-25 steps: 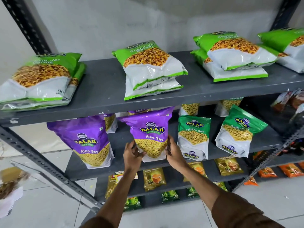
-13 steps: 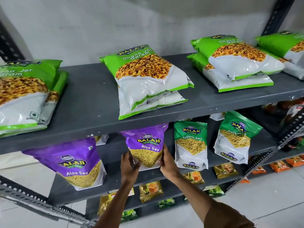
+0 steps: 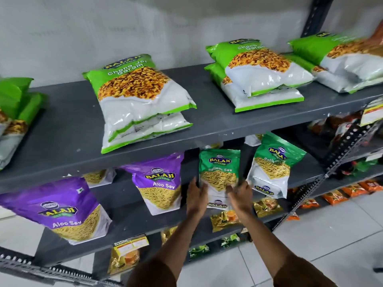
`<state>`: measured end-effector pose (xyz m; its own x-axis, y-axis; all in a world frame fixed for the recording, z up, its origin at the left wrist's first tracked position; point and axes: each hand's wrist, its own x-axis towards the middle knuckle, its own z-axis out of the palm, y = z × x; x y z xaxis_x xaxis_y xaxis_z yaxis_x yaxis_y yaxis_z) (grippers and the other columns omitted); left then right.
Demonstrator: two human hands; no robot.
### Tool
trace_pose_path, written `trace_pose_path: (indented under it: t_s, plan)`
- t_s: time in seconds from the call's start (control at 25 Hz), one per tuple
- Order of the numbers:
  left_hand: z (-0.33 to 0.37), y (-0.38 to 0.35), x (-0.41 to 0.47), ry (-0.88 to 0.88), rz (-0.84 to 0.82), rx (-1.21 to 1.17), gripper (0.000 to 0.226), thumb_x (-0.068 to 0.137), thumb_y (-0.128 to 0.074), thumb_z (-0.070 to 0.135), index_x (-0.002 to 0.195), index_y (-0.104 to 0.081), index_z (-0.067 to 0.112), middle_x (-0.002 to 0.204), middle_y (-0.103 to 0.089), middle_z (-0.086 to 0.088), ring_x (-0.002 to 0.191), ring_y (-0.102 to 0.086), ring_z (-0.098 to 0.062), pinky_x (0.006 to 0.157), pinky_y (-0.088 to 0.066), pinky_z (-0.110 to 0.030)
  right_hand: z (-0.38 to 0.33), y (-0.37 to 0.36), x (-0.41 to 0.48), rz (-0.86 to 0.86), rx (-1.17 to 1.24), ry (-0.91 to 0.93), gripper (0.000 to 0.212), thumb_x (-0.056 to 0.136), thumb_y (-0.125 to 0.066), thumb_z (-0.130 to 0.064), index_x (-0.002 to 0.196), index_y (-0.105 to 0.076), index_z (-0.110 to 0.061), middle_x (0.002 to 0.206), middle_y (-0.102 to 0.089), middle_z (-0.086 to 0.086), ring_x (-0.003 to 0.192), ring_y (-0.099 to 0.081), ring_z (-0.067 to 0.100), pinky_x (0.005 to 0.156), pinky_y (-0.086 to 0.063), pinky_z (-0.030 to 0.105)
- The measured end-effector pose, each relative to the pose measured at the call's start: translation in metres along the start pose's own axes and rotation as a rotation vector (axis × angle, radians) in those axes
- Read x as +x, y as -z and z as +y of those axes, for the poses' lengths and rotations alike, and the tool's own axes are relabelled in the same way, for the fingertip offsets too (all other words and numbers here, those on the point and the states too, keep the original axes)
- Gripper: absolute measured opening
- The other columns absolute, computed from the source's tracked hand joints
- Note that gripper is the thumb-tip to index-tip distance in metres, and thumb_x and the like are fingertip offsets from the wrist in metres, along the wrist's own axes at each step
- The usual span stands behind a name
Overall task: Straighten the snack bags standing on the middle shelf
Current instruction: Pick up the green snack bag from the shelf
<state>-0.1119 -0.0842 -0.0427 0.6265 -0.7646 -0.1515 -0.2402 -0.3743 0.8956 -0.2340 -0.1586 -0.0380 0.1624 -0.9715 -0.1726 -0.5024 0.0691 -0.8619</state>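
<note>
Two purple bags (image 3: 159, 183) stand on the middle shelf (image 3: 128, 222), left of the fingers. The left hand (image 3: 195, 196) and right hand (image 3: 240, 196) press a dark green bag (image 3: 219, 172) from either side, fingers curled around its lower edges, holding it upright. Right of the fingers, another green bag (image 3: 273, 168) leans tilted.

Grey middle shelf (image 3: 128, 222): two purple Aloo Sev bags (image 3: 62, 210) (image 3: 159, 183) left, two green Ratlami Sev bags (image 3: 219, 172) (image 3: 273, 166) right. Top shelf (image 3: 68, 125): Chana Jor Garam bags (image 3: 138, 100) lying flat, stacked.
</note>
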Motion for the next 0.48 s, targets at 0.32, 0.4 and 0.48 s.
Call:
trace_pose_path:
  t_s: [0.32,0.4,0.48]
  plan:
    - [0.004,-0.018,-0.062,0.142,0.057,-0.368,0.057,0.066,-0.075,0.058,0.096,-0.066,0.010,0.088,-0.069,0.003,0.087,-0.066,-0.027,0.067,-0.046,-0.031,0.017,0.068,-0.049,-0.365,0.514,-0.002,0.060,0.096,-0.060,-0.012,0.149,-0.032,-0.015,0.141,-0.046,-0.006,0.131,-0.050,0.015,0.093,-0.049,0.010]
    - [0.009,-0.017,-0.107,0.031,0.049,-0.373,0.039,0.072,-0.078,0.045,0.088,-0.067,0.011,0.076,-0.069,0.004,0.075,-0.060,-0.016,0.062,-0.046,-0.024,0.029,0.099,-0.073,-0.409,0.620,0.103,0.064,0.090,-0.062,-0.009,0.148,-0.035,-0.013,0.148,-0.051,0.004,0.136,-0.052,0.015,0.092,-0.049,0.007]
    - [0.019,-0.018,-0.150,-0.028,0.074,-0.380,0.032,0.076,-0.080,0.026,0.099,-0.069,0.007,0.085,-0.073,-0.006,0.079,-0.060,-0.015,0.065,-0.049,-0.024,0.045,0.128,-0.096,-0.481,0.627,0.144,0.066,0.087,-0.062,-0.008,0.147,-0.037,-0.019,0.147,-0.054,0.005,0.138,-0.050,0.020,0.108,-0.047,0.029]
